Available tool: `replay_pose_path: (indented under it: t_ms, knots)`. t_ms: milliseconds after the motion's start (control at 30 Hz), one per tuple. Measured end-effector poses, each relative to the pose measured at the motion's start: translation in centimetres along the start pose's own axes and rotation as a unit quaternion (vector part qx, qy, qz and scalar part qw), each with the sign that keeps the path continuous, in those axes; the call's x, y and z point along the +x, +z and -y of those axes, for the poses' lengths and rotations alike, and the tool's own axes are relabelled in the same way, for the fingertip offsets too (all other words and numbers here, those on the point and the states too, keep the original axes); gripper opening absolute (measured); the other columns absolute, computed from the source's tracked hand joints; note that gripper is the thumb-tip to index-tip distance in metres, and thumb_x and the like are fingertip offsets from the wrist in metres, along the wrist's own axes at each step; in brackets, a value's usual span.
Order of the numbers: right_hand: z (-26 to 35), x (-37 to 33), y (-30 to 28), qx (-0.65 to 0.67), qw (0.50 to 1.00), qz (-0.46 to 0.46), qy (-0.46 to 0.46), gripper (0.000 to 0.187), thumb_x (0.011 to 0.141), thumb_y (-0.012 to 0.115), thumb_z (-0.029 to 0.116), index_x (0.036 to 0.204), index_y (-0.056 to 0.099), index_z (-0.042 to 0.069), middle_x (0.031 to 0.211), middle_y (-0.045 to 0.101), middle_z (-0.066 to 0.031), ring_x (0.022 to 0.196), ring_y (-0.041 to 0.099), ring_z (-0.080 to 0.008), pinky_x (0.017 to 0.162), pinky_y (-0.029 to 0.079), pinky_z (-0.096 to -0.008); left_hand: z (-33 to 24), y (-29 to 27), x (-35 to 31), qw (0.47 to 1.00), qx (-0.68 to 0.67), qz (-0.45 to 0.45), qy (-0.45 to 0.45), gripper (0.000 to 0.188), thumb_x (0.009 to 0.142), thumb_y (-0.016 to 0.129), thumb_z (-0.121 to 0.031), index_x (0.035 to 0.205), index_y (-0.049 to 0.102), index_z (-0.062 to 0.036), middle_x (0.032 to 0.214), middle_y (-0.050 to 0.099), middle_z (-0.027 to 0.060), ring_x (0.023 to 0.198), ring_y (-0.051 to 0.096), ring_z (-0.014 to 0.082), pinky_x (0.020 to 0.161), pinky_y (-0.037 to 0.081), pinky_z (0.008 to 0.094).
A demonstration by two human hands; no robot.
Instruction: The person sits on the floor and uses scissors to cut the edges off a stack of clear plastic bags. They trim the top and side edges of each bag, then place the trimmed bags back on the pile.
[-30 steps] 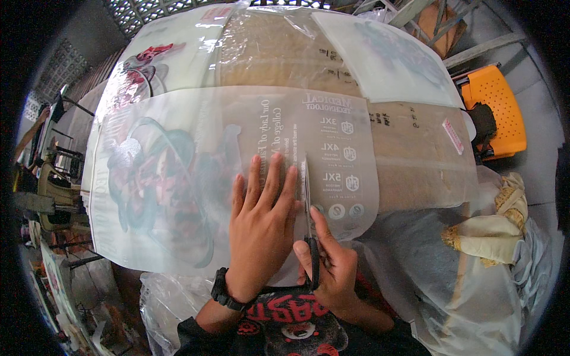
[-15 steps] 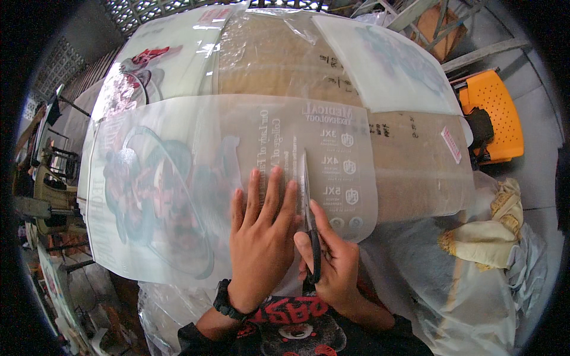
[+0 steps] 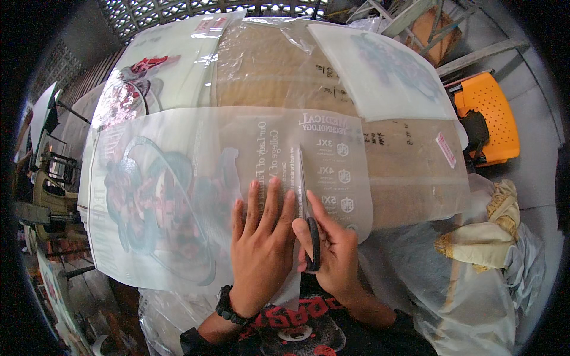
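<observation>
A translucent printed film sheet (image 3: 172,196) lies over the near part of the table, with a large tinted picture at left and mirrored lettering at right. My left hand (image 3: 261,237) rests flat on it, fingers spread forward, with a black band on the wrist. Just to its right, my right hand (image 3: 332,252) grips black-handled scissors (image 3: 301,178). Their blades point away from me, between the column of small text and the column of small emblems. Behind them a cut edge of the sheet runs back toward my body.
Brown cardboard (image 3: 415,184) under clear plastic covers the table. Other printed sheets lie at far left (image 3: 178,41) and far right (image 3: 380,71). An orange plastic chair (image 3: 496,118) stands beyond the right edge. Pale cloth (image 3: 475,243) is bunched on plastic at near right.
The scissors and my right hand have moved a little farther forward along the sheet. My left hand keeps its place on the film. The whole view has shifted slightly.
</observation>
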State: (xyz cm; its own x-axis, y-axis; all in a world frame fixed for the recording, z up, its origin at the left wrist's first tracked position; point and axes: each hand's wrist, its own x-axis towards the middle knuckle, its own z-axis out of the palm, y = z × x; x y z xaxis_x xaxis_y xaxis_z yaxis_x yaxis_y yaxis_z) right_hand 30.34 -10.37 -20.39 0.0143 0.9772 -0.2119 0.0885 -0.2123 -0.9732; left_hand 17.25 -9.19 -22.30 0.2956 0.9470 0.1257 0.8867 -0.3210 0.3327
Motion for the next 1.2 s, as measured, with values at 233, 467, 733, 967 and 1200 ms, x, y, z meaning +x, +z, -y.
replay_pose_path:
  t_ms: [233,467,733,967,1200]
  knots:
    - [0.5,1.4,-0.5,-0.015,1.000,-0.003,0.009,0.054,0.094,0.064,0.026,0.138,0.047,0.000,0.062,0.051,0.0011,0.053,0.049,-0.0048,0.043,0.045,-0.0225,0.0,0.2,-0.1,1.000,-0.026,-0.018,0.000,0.046,0.092,0.054,-0.023,0.137,0.050,-0.0101,0.152,0.035,0.0110,0.144,0.023,0.0320,0.116,0.015,0.0499]
    - [1.3,2.1,-0.1,0.003,1.000,-0.010,0.010,0.054,0.095,0.063,0.027,0.137,0.047,-0.003,0.062,0.051,0.0005,0.051,0.048,-0.0047,0.042,0.043,-0.0223,0.0,0.2,-0.1,1.000,-0.018,-0.014,0.001,0.045,0.093,0.053,-0.023,0.136,0.051,-0.0106,0.153,0.034,0.0105,0.145,0.023,0.0317,0.116,0.015,0.0497]
    - [1.7,2.9,0.5,-0.004,1.000,-0.013,0.017,0.056,0.096,0.061,0.027,0.138,0.044,-0.005,0.060,0.052,-0.0004,0.048,0.049,-0.0048,0.041,0.042,-0.0223,0.3,0.5,-0.2,0.999,-0.002,-0.032,0.016,0.048,0.089,0.054,-0.023,0.136,0.051,-0.0096,0.152,0.034,0.0111,0.144,0.024,0.0322,0.115,0.017,0.0500]
    - [2.2,3.4,0.7,-0.020,1.000,-0.021,0.009,0.054,0.096,0.061,0.026,0.137,0.045,-0.005,0.061,0.051,-0.0002,0.049,0.049,-0.0046,0.041,0.043,-0.0218,0.2,0.3,0.0,1.000,-0.009,-0.011,0.007,0.052,0.088,0.055,-0.021,0.138,0.049,-0.0089,0.152,0.034,0.0112,0.144,0.023,0.0328,0.115,0.018,0.0502]
    - [1.8,4.5,0.6,-0.021,0.999,-0.025,-0.011,0.054,0.095,0.063,0.026,0.136,0.047,-0.005,0.059,0.051,0.0001,0.050,0.049,-0.0046,0.041,0.041,-0.0223,0.4,0.5,-0.1,0.999,-0.021,-0.021,0.013,0.051,0.089,0.055,-0.019,0.139,0.048,-0.0091,0.152,0.034,0.0107,0.145,0.023,0.0328,0.115,0.017,0.0509]
